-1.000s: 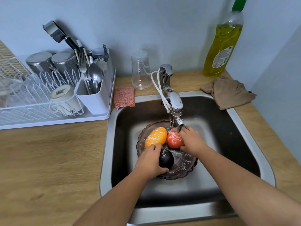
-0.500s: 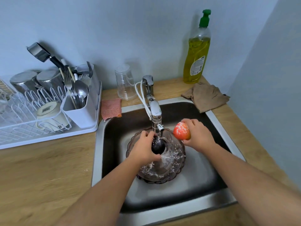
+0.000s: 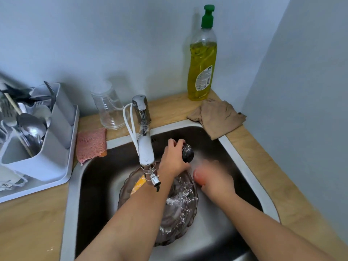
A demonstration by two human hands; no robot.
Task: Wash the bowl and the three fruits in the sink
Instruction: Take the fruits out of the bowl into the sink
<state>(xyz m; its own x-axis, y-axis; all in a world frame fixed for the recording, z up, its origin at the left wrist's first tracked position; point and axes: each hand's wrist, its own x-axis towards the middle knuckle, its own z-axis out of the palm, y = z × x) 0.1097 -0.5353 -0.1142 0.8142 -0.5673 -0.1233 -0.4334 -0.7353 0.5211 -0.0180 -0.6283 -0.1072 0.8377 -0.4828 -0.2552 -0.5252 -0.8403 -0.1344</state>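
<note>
A brownish glass bowl [image 3: 180, 208] lies in the steel sink [image 3: 244, 162], wet and specked with white grains. An orange fruit [image 3: 139, 185] rests in its left part, mostly hidden behind the tap and my forearm. My left hand [image 3: 173, 161] holds a dark fruit [image 3: 188, 153] above the sink, beyond the bowl's far rim. My right hand [image 3: 212, 179] is blurred, just right of the bowl, closed on a red fruit [image 3: 198, 176] that shows only at its left edge.
The tap [image 3: 146, 147] with a white hose reaches over the bowl. A pink sponge cloth [image 3: 91, 145], a clear glass [image 3: 109, 106], a soap bottle [image 3: 202, 59] and a brown rag [image 3: 216, 117] line the counter behind. A cutlery holder [image 3: 43, 147] and drying rack stand left.
My left hand lifted the dark fruit out of the bowl and carried it back and right. My right hand with the red fruit dropped lower, beside the bowl. The camera view shifted right.
</note>
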